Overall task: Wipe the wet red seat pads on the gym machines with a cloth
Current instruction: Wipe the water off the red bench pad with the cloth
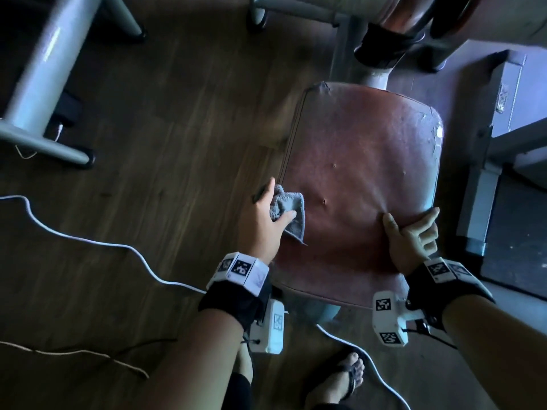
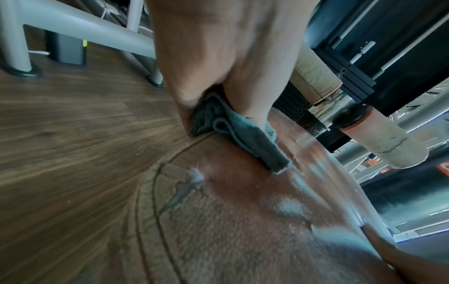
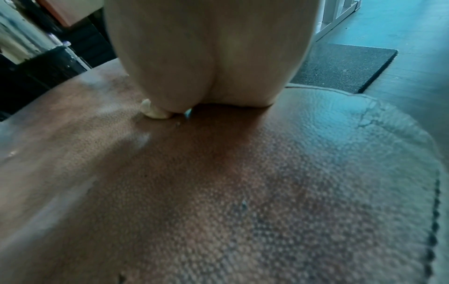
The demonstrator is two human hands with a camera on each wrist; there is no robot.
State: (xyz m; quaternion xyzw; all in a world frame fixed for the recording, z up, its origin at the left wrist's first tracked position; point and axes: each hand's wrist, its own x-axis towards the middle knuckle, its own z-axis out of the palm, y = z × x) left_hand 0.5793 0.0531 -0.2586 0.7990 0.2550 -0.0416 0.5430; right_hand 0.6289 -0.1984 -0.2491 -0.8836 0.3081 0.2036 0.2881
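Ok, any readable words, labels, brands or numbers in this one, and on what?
No readable text.
Wrist markers: black-and-white square codes, no letters.
Label on the grey box: too blurred to read.
Orange shape at the left wrist view's right edge: cut off, unreadable.
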